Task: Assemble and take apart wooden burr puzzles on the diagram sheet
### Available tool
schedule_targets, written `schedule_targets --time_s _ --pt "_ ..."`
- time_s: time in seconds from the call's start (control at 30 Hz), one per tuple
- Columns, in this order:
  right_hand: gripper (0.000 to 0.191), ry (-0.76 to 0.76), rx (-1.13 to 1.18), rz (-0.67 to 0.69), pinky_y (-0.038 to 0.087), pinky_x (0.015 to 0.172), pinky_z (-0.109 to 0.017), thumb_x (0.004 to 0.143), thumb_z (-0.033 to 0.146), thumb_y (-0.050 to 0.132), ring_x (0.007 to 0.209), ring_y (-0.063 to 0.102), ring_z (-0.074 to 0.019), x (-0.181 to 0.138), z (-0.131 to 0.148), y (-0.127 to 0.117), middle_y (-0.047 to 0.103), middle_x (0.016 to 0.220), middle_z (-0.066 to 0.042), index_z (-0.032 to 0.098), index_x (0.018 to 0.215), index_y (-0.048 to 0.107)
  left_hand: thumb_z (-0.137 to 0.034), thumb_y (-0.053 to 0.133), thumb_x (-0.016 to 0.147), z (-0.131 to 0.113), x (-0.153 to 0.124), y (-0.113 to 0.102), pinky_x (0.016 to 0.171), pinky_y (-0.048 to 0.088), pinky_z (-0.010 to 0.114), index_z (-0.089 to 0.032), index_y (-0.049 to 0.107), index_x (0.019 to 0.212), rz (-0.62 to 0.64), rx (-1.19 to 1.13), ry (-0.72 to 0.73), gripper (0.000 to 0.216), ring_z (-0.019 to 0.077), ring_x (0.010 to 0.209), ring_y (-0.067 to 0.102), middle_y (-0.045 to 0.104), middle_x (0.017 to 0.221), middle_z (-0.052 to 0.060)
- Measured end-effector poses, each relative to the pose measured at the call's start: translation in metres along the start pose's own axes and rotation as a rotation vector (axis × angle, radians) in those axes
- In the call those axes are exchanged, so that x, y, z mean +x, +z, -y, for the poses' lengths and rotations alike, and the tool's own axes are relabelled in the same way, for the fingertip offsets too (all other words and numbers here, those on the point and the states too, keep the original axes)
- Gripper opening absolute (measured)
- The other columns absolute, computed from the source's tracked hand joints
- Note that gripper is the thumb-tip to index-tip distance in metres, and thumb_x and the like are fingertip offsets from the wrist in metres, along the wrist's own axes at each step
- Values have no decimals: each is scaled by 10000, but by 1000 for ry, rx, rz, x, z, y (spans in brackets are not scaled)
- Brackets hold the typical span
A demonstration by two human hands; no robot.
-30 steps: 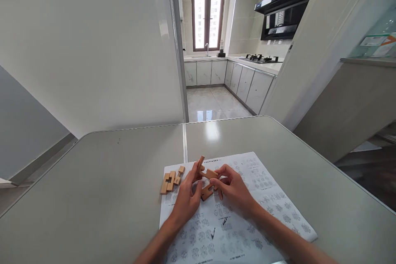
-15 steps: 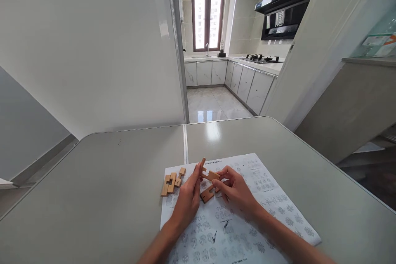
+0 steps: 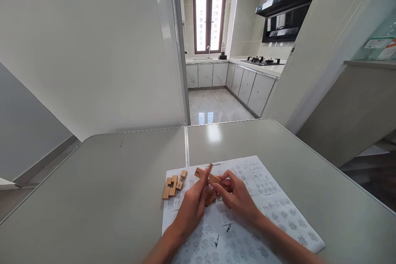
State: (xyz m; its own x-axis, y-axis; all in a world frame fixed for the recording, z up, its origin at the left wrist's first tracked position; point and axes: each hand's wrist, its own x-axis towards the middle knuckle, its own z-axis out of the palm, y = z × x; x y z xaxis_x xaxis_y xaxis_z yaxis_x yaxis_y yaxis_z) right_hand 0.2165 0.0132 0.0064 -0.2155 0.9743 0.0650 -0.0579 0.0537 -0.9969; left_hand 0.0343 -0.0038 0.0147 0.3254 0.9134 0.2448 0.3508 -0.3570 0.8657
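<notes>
My left hand point(image 3: 193, 202) is closed on a slim wooden puzzle piece point(image 3: 210, 168) that stands up from its fingers. My right hand point(image 3: 236, 192) pinches a notched wooden puzzle piece point(image 3: 214, 179), which meets the left one. Beyond the left fingers shows a wooden end point(image 3: 198, 172) with a dark mark; whether it belongs to the right hand's piece I cannot tell. Below the hands lies another wooden piece point(image 3: 210, 199), mostly covered by fingers. Several loose notched wooden pieces point(image 3: 170, 187) rest to the left of my left hand, at the paper's edge.
A printed sheet point(image 3: 278, 202) with rows of small diagrams and pen ticks lies under the hands on the grey-green table point(image 3: 123, 198). A white seam strip point(image 3: 187, 148) crosses the tabletop. Past the table's far edge are a wall and a kitchen doorway.
My left hand has moved right, closer to my right hand, and its piece now crosses the right hand's piece. A marked wooden end has come into sight beyond the left fingers.
</notes>
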Motion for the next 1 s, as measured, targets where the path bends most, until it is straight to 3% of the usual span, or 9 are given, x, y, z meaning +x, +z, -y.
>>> schedule_targets --time_s 0.1,0.27,0.43,0.7,1.0 --pt "414 -7 35 16 399 445 -239 900 614 677 516 603 -156 0 0 3 707 685 3 239 882 502 -314 350 1091 -8 0 4 995 558 361 -300 272 1623 23 -20 34 537 198 1091 691 661 1374 87" --pt "403 0 88 45 348 401 -225 919 600 663 410 504 -100 1 2 7 693 685 18 238 897 485 -303 396 1081 -2 -2 8 1081 524 421 -323 342 1595 -31 0 17 517 248 1311 608 540 1534 75" --pt "397 -2 68 37 383 415 -238 913 596 674 440 553 -129 -1 2 8 657 617 36 239 904 502 -305 439 1071 3 -4 7 1053 556 422 -303 431 1548 -79 51 -20 476 252 1284 635 605 1469 74" --pt "376 10 83 85 419 426 -245 914 564 691 524 650 -175 -2 5 11 732 672 -13 238 904 504 -292 429 1080 12 -4 9 1092 530 399 -308 517 1479 -176 188 57 409 239 1315 618 596 1485 46" --pt "356 -7 52 96 386 430 -238 950 523 666 463 548 -122 -2 2 10 702 661 19 242 858 467 -291 405 1088 12 -6 9 1054 555 408 -286 499 1478 -160 169 41 401 240 1280 643 617 1459 66"
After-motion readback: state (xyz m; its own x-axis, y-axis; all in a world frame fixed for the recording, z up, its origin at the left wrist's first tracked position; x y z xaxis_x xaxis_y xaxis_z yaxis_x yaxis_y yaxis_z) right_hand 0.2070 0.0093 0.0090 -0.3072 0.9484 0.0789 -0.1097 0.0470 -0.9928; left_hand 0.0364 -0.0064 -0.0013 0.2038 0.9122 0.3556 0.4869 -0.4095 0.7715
